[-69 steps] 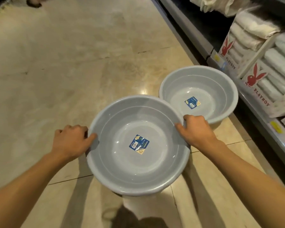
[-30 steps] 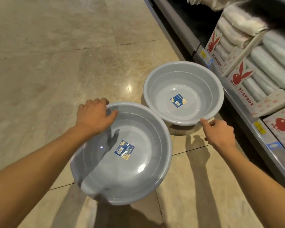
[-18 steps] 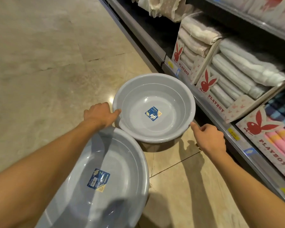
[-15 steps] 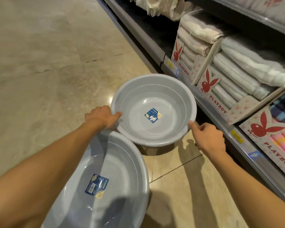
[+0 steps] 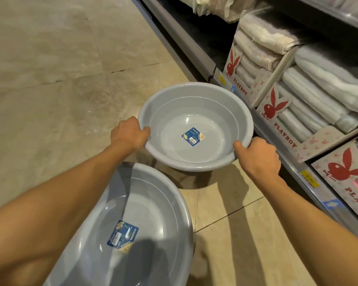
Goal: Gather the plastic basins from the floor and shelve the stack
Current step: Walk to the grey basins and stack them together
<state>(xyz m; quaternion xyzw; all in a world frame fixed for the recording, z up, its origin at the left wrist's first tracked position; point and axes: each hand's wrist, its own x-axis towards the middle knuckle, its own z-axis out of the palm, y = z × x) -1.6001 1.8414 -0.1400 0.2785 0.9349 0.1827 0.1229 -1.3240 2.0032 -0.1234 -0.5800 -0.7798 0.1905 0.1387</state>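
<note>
The fingers [image 5: 146, 130] of the left hand [image 5: 128, 136] curl over the left rim of the far grey basin [image 5: 195, 129], thumb inside, clamped on it; the right hand [image 5: 256, 155] clamps the near-right rim the same way, thumb on top of the lip. The basin is held upright between both hands, its shadow on the floor [image 5: 50, 79] beneath, a blue label [image 5: 193, 136] stuck to its bottom. Its right rim comes just beside the front edge of the low shelf [image 5: 306, 172], where boxes of rolled towels [image 5: 310, 96] stand. The near basin [image 5: 153, 223], also labelled, sits at the lower left under the left forearm, apart from the held one. To the left and ahead the tiled floor lies open.
</note>
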